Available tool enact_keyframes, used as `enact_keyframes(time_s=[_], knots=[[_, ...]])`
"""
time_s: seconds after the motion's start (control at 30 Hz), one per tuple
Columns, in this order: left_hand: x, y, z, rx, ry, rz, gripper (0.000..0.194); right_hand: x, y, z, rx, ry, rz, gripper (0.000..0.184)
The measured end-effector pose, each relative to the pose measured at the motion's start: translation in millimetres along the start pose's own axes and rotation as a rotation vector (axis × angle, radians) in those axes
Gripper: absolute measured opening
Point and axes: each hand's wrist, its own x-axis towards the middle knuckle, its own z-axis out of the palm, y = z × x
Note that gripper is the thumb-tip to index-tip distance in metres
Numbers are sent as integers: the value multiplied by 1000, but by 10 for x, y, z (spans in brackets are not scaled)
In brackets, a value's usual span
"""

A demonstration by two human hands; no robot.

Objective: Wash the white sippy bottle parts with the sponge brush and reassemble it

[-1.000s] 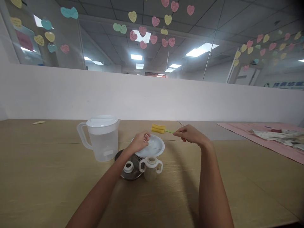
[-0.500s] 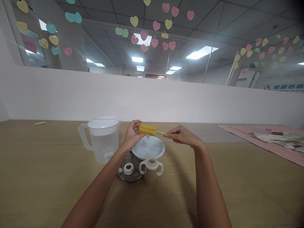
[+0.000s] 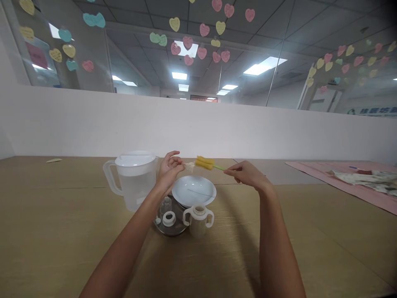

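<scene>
A pale wooden table [image 3: 62, 231] fills the near half of the view, backed by a low white partition [image 3: 198, 128] with glass above it. Paper hearts [image 3: 186, 41] in pink, yellow and teal hang across the glass, and lit ceiling panels show beyond. At the far right lies a pink mat [image 3: 350, 184] with crumpled printed cloth [image 3: 366, 179] on it.

The left hand [image 3: 170, 169] is raised above the table, fingers curled loosely, pinching a small translucent piece [image 3: 189, 166] at its fingertips, just beside the sponge end of the brush. The right hand [image 3: 248, 174] pinches the thin green handle of a yellow sponge brush [image 3: 204, 162] between thumb and fingers, closed tight on it, the sponge head pointing left and held in the air over the far edge of a white plate [image 3: 194, 191].

To the left stands a clear lidded pitcher [image 3: 133, 180] holding water. Near the plate sits a round metal tray [image 3: 169, 225] carrying a white ring [image 3: 169, 217] and a small clear part, with a two-handled cup [image 3: 198, 219] just to its right.

Blue characters show on a sign at the far right edge, too blurred to read
</scene>
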Motion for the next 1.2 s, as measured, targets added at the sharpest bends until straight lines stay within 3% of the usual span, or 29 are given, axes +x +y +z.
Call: enact_keyframes(time_s=[0.07,0.2,0.43,0.53,0.6,0.67,0.73,0.8,0.9,0.97,1.2], knots=[[-3,17,-1,6,-8,10,46,-1,21,-8,-14,2,13,43],[4,39,-40,79,8,59,41,-14,44,-33,85,-196,-73,44],[7,142,-122,181,17,65,36,-72,32,-64,234,-245,-96,54],[-25,194,-98,243,-22,21,37,-61,15,-38,188,-211,-70,54],[-48,237,-103,276,-79,2,35,-29,22,-19,94,-146,-30,49],[-67,280,-146,363,-192,-28,31,10,46,-10,-15,-4,20,44],[-84,304,-216,543,-353,-83,28,36,76,-17,-110,151,81,40],[-103,292,-279,812,-511,-157,22,41,99,-33,-150,220,111,38],[-142,189,-302,1275,-665,-270,17,20,110,-54,-127,170,111,37],[-172,86,-271,1455,-721,-324,19,8,113,-60,-127,139,130,37],[-290,-171,-170,1533,-791,-459,26,28,153,-85,-157,152,165,41]])
